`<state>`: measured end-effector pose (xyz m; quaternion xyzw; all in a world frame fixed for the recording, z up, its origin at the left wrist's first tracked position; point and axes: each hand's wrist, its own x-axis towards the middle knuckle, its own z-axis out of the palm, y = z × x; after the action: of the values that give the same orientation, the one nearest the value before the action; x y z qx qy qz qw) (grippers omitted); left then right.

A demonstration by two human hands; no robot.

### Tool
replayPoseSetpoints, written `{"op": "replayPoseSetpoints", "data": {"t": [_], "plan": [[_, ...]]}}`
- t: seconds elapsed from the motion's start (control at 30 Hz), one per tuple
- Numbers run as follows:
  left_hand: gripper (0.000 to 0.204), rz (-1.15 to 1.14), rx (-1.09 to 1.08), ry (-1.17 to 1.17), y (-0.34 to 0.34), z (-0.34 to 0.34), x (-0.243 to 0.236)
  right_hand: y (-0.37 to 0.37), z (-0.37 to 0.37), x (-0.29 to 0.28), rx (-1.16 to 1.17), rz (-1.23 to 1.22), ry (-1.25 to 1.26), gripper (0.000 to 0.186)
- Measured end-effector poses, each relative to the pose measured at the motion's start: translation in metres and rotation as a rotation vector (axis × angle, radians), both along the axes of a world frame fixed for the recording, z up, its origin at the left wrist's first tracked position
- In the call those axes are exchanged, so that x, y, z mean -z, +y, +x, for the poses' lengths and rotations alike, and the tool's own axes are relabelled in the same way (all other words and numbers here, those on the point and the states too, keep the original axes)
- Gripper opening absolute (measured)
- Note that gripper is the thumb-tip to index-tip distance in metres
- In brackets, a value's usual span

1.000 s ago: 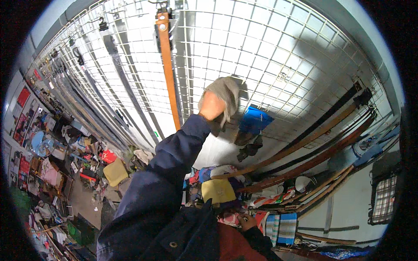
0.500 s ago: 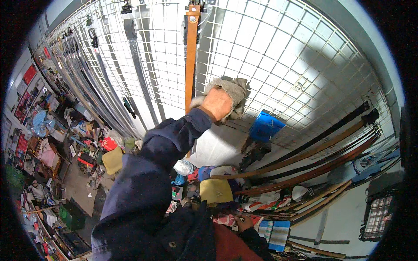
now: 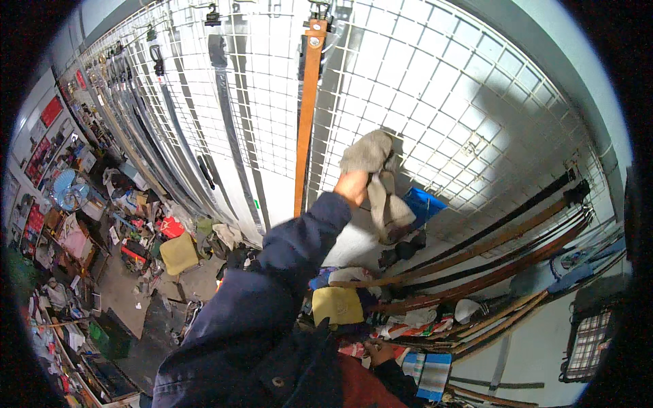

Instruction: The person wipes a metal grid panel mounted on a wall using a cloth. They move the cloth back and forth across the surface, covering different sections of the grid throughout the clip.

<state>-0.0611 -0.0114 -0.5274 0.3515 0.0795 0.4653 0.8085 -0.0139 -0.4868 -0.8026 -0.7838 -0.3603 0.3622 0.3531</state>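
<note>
My left hand point(image 3: 352, 186) reaches up and is closed on a grey-beige cloth point(image 3: 371, 153). The cloth lies against the white wire grid point(image 3: 435, 115) on the wall, and a loose end hangs down beside my hand. Just left of it, a tan leather belt point(image 3: 309, 115) hangs from a black hook. A blue piece point(image 3: 423, 206) sits right of the cloth's hanging end. Low in the view, my right hand point(image 3: 381, 352) is near some pink-and-red fabric; its fingers are small and partly hidden, so I cannot see whether it holds anything.
More belts point(image 3: 146, 143) hang in a row along the grid at left. Brown and black belts point(image 3: 503, 245) stretch across the right. Below are a yellow cloth point(image 3: 338, 305), a striped blue cloth point(image 3: 432, 376) and a cluttered floor with a yellow seat point(image 3: 179, 253) and a blue fan point(image 3: 69, 189).
My left hand has moved slightly right and down with the cloth, away from the tan belt. The cloth has shifted shape, with one end now hanging lower. My right hand stays low.
</note>
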Motion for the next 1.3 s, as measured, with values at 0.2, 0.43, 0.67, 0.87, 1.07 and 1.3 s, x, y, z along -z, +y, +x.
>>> {"op": "replayPoseSetpoints", "data": {"t": [0.2,0.43,0.67,0.87,1.07,1.3], "plan": [[0.053,0.538,-0.333,0.483,-0.039,-0.048,0.060,0.011,-0.004,-0.020,0.053,-0.053,0.088,0.043],[0.044,1.350,-0.655,0.988,0.016,-0.049,0.074,0.005,-0.009,-0.050,-0.022,-0.187,-0.062,0.046],[0.025,1.433,-0.734,1.071,0.032,-0.018,0.039,-0.008,0.002,-0.036,0.001,-0.210,0.008,0.050],[0.026,0.235,-0.099,0.153,0.033,-0.016,0.014,-0.003,0.011,-0.016,0.095,-0.274,0.325,0.051],[0.035,0.770,-0.508,0.600,0.021,-0.016,0.018,0.001,0.015,-0.013,-0.043,-0.148,0.320,0.049],[0.029,2.005,-0.236,1.638,0.049,-0.067,-0.009,-0.010,0.020,0.004,-0.113,-0.179,-0.095,0.050]]}}
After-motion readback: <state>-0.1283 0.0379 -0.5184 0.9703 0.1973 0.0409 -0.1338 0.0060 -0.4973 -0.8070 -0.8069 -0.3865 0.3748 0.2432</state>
